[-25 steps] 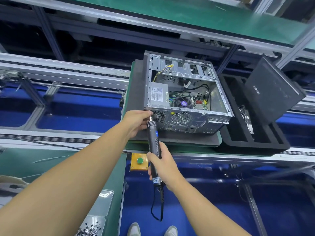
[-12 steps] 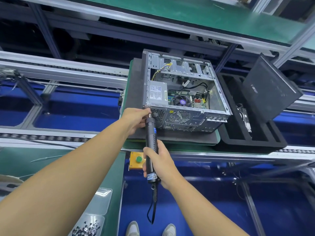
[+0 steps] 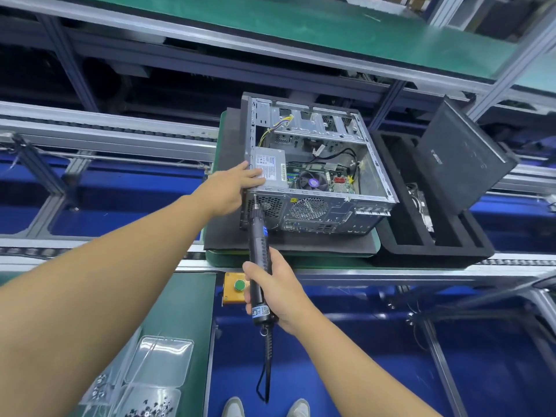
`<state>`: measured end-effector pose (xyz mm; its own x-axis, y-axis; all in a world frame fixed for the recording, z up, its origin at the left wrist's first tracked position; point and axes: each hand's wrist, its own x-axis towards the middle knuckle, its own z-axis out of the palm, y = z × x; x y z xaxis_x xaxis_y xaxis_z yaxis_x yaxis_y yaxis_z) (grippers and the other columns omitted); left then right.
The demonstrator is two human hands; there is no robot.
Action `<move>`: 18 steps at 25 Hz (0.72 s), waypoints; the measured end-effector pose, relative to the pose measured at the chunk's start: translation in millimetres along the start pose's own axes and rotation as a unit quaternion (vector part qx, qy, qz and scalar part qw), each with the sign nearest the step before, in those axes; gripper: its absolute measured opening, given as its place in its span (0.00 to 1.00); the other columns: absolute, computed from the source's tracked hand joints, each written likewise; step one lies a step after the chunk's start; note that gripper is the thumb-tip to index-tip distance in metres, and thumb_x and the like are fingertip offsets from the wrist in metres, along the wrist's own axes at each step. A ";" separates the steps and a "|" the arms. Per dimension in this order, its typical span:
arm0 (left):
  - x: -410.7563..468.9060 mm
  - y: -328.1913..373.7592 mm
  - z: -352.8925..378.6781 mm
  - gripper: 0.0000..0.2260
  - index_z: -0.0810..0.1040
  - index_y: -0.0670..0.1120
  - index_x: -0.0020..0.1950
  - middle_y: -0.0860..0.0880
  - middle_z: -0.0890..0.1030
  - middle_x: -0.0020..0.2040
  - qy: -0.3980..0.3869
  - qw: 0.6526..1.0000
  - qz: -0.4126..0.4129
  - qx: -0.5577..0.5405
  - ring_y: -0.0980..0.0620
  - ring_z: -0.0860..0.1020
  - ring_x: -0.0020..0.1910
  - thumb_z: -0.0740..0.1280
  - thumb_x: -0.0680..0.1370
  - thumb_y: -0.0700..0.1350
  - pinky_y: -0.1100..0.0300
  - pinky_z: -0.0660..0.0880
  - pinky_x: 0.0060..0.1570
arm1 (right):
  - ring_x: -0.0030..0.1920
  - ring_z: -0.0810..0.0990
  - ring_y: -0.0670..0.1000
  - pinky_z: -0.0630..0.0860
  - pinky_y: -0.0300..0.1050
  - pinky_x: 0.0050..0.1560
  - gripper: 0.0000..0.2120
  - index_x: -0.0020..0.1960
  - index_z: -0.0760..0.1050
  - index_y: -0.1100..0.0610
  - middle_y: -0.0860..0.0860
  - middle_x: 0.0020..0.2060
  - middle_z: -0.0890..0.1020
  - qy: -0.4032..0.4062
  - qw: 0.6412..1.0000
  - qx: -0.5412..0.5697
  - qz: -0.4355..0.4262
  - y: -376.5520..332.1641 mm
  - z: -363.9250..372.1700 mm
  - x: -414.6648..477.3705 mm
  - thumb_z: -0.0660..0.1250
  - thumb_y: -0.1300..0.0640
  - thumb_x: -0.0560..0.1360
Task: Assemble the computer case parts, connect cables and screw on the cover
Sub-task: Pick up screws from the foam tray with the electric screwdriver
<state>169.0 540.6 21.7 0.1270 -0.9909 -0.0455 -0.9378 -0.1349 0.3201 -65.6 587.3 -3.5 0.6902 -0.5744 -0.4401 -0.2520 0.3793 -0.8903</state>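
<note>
Lower left of frame: clear plastic tray [image 3: 159, 371] w/ small screws [image 3: 150, 412] is sitting on the green bench [image 3: 192, 311]. Centre-left, left grip [image 3: 231, 188] is reaching up to the computer case [image 3: 331, 206]. Its fingers are lying straight and flat over the case's near left top corner, tips touching the power supply [image 3: 270, 167]. Lower down, a yellow box w/ green button [image 3: 239, 285] is sitting at the bench edge. Just right of it, right grip [image 3: 272, 293] is wrapping tight round the electric screwdriver [image 3: 260, 254]. The driver is pointing up, its bit touching the rear panel's upper left corner beside the vent grille. Case is lying open side up on a dark mat [image 3: 301, 243], centre frame. At right, black side cover [image 3: 457, 164] is leaning tilted over a black foam tray [image 3: 436, 245].
</note>
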 end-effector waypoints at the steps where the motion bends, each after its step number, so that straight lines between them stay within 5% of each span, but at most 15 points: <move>1: -1.4 0.9 3.9 0.33 0.65 0.55 0.76 0.58 0.58 0.79 0.015 1.000 -0.005 -0.008 0.54 0.51 0.79 0.54 0.76 0.28 0.52 0.63 0.71 | 0.32 0.78 0.54 0.78 0.49 0.34 0.11 0.56 0.72 0.49 0.51 0.38 0.77 0.002 1.000 0.000 -0.001 -0.2 -0.4 0.6 0.69 0.52 0.76; 9: -1.5 -1.3 10.9 0.33 0.68 0.54 0.75 0.58 0.61 0.78 0.040 0.998 0.000 -0.043 0.53 0.51 0.79 0.54 0.75 0.27 0.51 0.66 0.70 | 0.31 0.77 0.54 0.77 0.49 0.33 0.07 0.47 0.74 0.45 0.50 0.34 0.78 0.004 1.000 0.003 -0.004 0.2 3.1 4.0 0.71 0.50 0.72; 14: -1.1 -3.2 12.9 0.34 0.68 0.54 0.75 0.58 0.61 0.78 0.050 0.998 0.006 -0.047 0.53 0.52 0.79 0.55 0.74 0.26 0.52 0.67 0.68 | 0.40 0.76 0.58 0.75 0.55 0.43 0.14 0.52 0.74 0.39 0.50 0.39 0.76 0.042 0.997 -0.069 -0.017 2.5 2.7 10.1 0.72 0.44 0.68; 18: 1.6 -2.9 15.5 0.34 0.69 0.55 0.74 0.59 0.62 0.77 0.066 0.997 0.002 -0.039 0.54 0.53 0.79 0.56 0.74 0.27 0.55 0.66 0.69 | 0.39 0.75 0.57 0.76 0.53 0.42 0.14 0.50 0.74 0.37 0.55 0.40 0.75 0.048 0.995 -0.086 -0.015 -0.7 5.3 10.2 0.73 0.45 0.67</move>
<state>166.9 539.5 6.0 0.1696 -0.9824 0.0789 -0.9107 -0.1256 0.3934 -54.7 585.0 -6.7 0.6331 -0.6532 -0.4153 -0.3512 0.2356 -0.9062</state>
